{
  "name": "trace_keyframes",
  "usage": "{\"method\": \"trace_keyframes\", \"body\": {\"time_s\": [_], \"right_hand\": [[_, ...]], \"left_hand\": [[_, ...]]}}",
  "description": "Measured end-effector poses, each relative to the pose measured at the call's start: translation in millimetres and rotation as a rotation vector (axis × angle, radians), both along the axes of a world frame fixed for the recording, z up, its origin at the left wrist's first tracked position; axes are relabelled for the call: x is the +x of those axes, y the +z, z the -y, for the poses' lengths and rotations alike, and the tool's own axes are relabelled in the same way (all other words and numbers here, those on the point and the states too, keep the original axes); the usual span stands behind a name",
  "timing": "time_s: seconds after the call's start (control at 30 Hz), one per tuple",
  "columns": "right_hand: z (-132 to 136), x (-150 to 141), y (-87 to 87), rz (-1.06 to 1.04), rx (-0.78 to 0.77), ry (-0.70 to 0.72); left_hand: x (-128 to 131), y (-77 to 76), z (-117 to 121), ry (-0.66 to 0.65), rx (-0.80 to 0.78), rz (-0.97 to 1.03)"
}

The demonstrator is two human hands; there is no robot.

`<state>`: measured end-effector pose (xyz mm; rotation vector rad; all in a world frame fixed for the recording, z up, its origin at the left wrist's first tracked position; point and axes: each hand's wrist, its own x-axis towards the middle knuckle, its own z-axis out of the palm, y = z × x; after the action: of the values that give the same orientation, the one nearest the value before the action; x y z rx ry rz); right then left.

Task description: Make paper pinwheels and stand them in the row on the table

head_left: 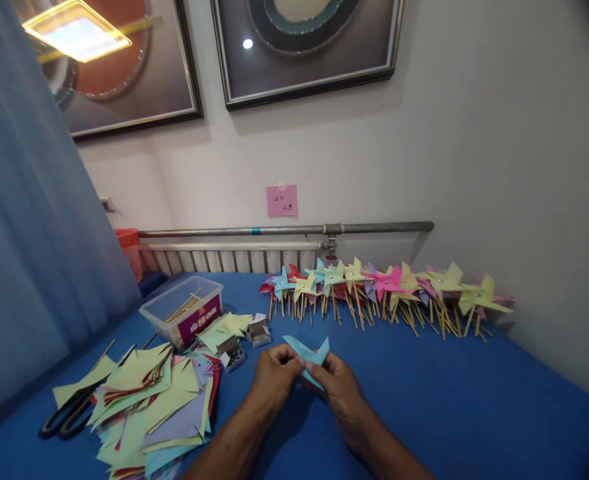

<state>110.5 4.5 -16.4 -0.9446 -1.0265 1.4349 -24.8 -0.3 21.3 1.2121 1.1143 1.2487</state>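
A light blue paper pinwheel [307, 352], with some points folded inward, is held between my two hands above the blue table. My left hand [277, 373] pinches it near the middle with thumb and fingertips. From the other side, my right hand [338, 380] grips its edge, thumb close to the centre. No stick shows on this pinwheel. Just left of my hands stand two small open boxes; the nearer box [231, 353] holds small metal pieces, and the other box [258, 331] sits behind it.
Finished pinwheels on sticks [387, 283] lie in a row along the back. To the left are a pile of cut coloured paper [159, 400], black-handled scissors [72, 410] and a clear plastic tub [174, 300] with sticks. A metal pipe [234, 231] runs along the wall.
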Motion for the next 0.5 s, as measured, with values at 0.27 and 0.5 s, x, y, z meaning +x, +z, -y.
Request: {"method": "trace_keyframes", "body": {"time_s": [0.27, 0.5], "right_hand": [[0, 4, 7.6, 0.106, 0.039, -0.021], [-3, 9, 5.5, 0.069, 0.022, -0.088]], "left_hand": [[-8, 1.4, -3, -0.04, -0.065, -0.132], [-77, 35.6, -6, 0.319, 0.068, -1.415]]}}
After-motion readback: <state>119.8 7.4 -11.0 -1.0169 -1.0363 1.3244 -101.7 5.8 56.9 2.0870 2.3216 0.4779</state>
